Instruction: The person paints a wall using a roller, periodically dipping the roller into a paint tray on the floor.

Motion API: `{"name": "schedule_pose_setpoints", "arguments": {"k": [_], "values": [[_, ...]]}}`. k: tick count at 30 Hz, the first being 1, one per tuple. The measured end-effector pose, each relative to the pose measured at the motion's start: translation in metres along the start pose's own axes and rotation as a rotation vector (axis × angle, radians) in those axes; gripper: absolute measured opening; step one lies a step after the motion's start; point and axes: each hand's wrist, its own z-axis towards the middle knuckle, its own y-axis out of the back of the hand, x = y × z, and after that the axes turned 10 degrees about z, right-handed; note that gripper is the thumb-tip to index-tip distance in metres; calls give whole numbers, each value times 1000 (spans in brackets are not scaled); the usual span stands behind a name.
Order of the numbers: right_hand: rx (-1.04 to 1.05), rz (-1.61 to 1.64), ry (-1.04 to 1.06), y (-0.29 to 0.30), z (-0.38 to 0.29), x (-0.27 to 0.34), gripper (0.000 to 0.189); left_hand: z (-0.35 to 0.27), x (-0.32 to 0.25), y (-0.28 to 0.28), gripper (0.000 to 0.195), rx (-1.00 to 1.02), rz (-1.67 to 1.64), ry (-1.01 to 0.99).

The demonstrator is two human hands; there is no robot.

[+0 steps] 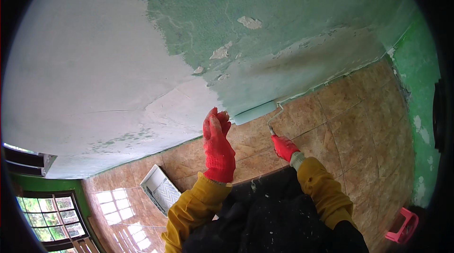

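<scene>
My right hand (pixel 284 147), in a red knit glove, is closed around the handle of a paint roller. The roller's bent wire frame (pixel 280 113) runs up to a wide, pale roller cover (pixel 254 113), which lies along the foot of the wall (pixel 283 72). Raised to the left of the roller, my left hand (pixel 219 143) wears a matching red glove; its fingers are partly bent near the wall, and nothing shows in it. The wall is whitish at the left and green at the upper middle, with several chipped patches.
A white paint tray (pixel 161 189) with a ridged slope rests on the brown tiled floor (pixel 315 136), left of my body. A pink plastic stool (pixel 402 225) stands at the lower right beside a green side wall (pixel 420 111). A barred window (pixel 53 217) is at the lower left.
</scene>
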Motion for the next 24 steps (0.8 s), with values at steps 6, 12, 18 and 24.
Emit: {"name": "schedule_pose_setpoints", "arguments": {"k": [6,12,18,24], "values": [[21,105,45,19,-71,9,39,4,13,2,45,1,-5,37],[10,-13,116,41,-90,8,42,0,17,2,47,50,-2,78],[20,-226,96,39,-44,1,35,-3,64,12,43,197,159,255],[46,-272,-31,14,20,-5,50,-9,93,13,39,496,448,520]]}}
